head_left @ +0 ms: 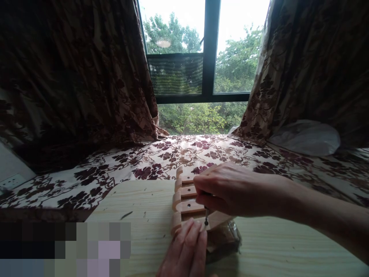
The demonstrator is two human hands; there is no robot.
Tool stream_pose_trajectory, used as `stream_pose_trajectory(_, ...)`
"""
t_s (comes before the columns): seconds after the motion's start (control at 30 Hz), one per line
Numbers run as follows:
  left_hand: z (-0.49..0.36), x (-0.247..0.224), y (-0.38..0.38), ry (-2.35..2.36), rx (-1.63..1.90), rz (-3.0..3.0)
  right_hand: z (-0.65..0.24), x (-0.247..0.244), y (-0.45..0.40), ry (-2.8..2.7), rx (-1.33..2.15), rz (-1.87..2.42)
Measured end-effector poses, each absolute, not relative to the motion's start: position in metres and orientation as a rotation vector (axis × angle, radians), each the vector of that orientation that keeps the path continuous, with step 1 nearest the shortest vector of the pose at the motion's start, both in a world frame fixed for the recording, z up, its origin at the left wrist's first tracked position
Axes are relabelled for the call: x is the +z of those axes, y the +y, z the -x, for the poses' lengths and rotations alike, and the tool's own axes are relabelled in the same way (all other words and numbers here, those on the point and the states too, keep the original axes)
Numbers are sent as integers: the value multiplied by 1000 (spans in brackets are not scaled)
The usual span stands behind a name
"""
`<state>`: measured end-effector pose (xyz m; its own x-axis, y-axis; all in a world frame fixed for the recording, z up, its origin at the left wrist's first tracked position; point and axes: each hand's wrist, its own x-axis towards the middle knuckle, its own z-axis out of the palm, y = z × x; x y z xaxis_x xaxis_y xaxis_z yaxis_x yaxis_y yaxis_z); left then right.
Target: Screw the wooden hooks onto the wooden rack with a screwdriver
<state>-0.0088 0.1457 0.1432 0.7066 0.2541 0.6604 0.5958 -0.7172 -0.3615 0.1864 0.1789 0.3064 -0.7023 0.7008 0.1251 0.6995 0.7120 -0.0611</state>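
Note:
A slatted piece of light wood (pixel 185 195) lies near the middle of the wooden table, with rounded ends along its left side and dark screw heads or holes in its slats. My right hand (pixel 223 188) is closed around a screwdriver (pixel 206 215), whose handle is mostly hidden in the fist. The shaft points down, and its tip meets the nearest slat at a dark spot. My left hand (pixel 186 246) holds the near end of the slatted piece, its fingertips pressed down close to the screwdriver tip. Under the right side sits a brown package (pixel 223 238) in clear plastic.
Dark shavings and crumbs lie on the pale wooden tabletop (pixel 135 196). Behind it spreads a floral cloth (pixel 178 152) up to the window (pixel 211 50), with patterned curtains (pixel 115 69) on both sides. A white plastic bag (pixel 307 136) rests at the back right. A blurred patch covers the lower left.

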Motion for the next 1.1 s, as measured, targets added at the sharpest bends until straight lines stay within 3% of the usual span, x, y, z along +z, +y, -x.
stream_pose_trajectory(0.37, -13, 127, 146, -753, -716, 2137, -184, 302, 179, -2736, 23, 1136)
stream_pose_trajectory(0.57, -10, 123, 151, -701, -717, 2184, -180, 304, 181, -2642, -114, 1344)
stream_pose_trajectory(0.83, -5, 127, 150, -698, -610, 2247, -186, 311, 180, -2793, 103, 1110)
stream_pose_trajectory(1.1, -5, 125, 150, -719, -657, 2250, -185, 313, 179, -2754, -16, 1305)
